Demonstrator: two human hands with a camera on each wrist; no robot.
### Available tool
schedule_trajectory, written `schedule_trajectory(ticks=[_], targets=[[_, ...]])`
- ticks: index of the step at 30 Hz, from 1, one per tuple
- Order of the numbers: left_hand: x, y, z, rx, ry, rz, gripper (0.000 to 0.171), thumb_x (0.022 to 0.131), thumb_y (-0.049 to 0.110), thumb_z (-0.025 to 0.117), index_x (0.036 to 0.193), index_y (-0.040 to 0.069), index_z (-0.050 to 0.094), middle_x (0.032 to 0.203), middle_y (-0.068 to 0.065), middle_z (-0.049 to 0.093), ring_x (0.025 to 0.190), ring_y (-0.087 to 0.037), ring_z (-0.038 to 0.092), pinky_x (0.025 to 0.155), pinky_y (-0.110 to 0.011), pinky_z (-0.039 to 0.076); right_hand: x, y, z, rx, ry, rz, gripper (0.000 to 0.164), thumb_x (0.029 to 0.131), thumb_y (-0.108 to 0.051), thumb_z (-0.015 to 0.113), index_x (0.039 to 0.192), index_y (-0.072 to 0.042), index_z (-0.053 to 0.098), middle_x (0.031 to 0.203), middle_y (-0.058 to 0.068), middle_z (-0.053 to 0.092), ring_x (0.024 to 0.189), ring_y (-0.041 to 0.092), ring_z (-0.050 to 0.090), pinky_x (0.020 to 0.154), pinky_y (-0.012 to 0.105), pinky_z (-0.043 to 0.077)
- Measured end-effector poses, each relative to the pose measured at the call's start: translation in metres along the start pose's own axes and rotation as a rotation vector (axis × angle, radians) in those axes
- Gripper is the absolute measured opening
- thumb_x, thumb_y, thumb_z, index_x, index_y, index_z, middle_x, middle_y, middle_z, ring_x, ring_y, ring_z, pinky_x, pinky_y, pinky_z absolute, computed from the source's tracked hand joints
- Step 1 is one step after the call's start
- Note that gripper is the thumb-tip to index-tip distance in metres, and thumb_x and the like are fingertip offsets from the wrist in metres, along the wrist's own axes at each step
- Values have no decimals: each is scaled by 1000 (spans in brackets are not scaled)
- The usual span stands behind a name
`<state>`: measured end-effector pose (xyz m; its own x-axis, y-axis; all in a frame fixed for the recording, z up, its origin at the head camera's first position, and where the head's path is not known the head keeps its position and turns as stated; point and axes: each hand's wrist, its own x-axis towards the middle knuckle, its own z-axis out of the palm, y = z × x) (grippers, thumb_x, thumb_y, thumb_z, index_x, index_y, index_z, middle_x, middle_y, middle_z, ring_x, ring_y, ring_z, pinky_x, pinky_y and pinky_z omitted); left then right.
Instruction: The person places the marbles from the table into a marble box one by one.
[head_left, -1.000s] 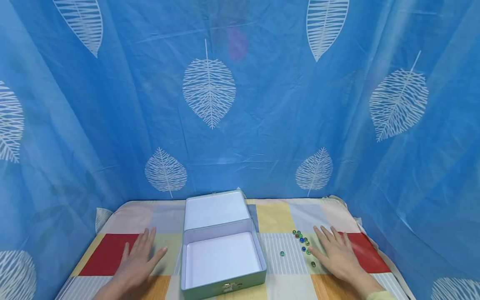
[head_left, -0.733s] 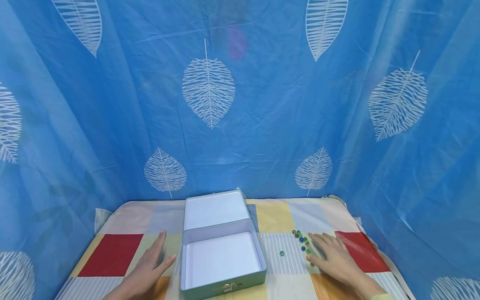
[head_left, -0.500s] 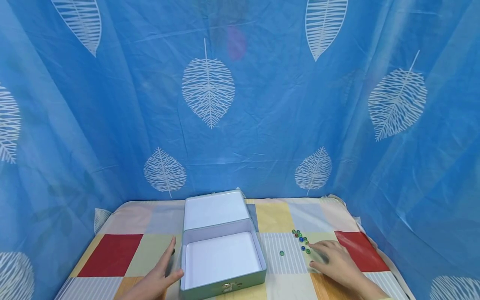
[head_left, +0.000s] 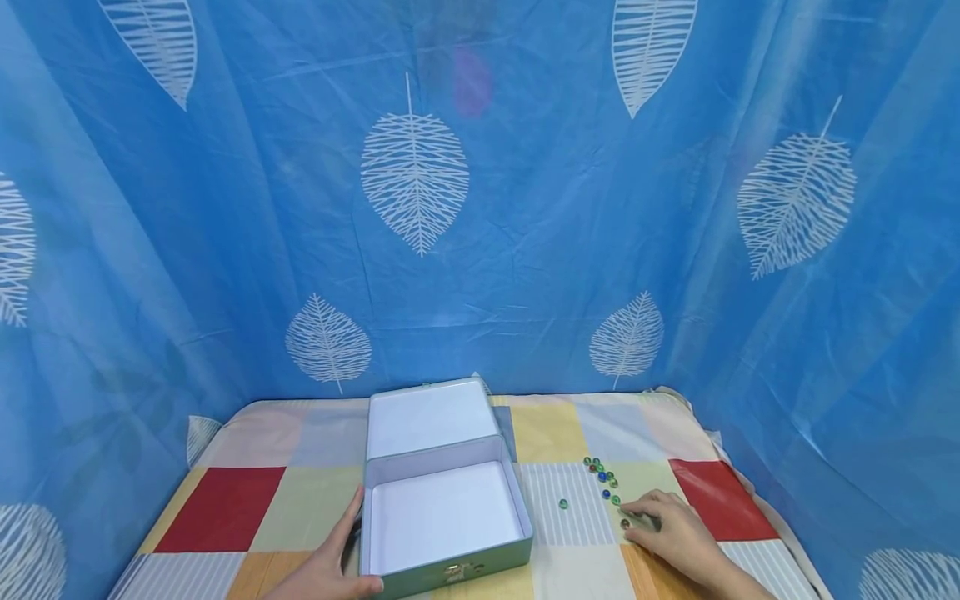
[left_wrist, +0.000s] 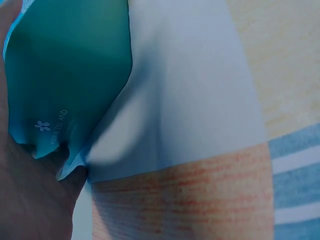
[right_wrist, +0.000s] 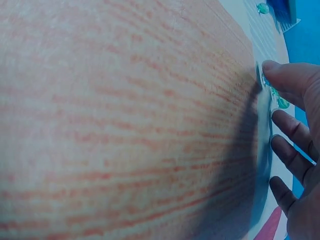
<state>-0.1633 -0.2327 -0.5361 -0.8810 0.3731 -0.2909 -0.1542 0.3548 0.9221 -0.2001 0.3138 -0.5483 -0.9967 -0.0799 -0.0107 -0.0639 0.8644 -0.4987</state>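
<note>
An open green tin box (head_left: 483, 565) with a white inside stands on the patchwork cloth, its lid (head_left: 431, 421) folded back. My left hand (head_left: 330, 554) holds the box's front left corner, thumb on the front, fingers along the left side. In the left wrist view, that hand (left_wrist: 37, 195) lies against the green wall (left_wrist: 75, 65). My right hand (head_left: 671, 533) is over the cloth with thumb and forefinger apart at a dark marble (head_left: 626, 524). A green marble (head_left: 616, 500) lies just beyond the fingertips. The right wrist view shows spread fingers (right_wrist: 290, 155), partly covering green marbles (right_wrist: 283, 103).
Several green, blue and red marbles (head_left: 602, 477) lie in a loose row beyond the right hand. One green marble (head_left: 563, 504) sits apart, nearer the box. A blue curtain (head_left: 540, 250) with white leaves hangs behind and at both sides of the patchwork cloth (head_left: 577, 575).
My left hand has moved right and taken hold of the box corner. My right hand has drawn its fingers in and come nearer the dark marble. Box and marbles look unmoved.
</note>
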Motion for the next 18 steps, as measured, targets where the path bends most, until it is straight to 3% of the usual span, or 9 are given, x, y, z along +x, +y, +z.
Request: schedule_trajectory(ticks=[5, 18], targets=[[0, 0, 2, 26, 24, -43, 114, 94, 50, 71, 163, 23, -17, 164, -28, 2, 139, -53, 13, 104, -67, 43, 0, 1, 2, 7, 11, -3, 28, 78, -39, 88, 104, -32, 80, 96, -16, 60, 97, 12, 52, 85, 42, 47], [0, -2, 4, 70, 29, -13, 117, 93, 49, 72, 163, 19, -17, 162, -30, 5, 137, -54, 17, 103, -72, 39, 1, 4, 5, 34, 23, 21, 25, 77, -37, 89, 100, -33, 81, 94, -14, 60, 97, 12, 53, 85, 43, 42]])
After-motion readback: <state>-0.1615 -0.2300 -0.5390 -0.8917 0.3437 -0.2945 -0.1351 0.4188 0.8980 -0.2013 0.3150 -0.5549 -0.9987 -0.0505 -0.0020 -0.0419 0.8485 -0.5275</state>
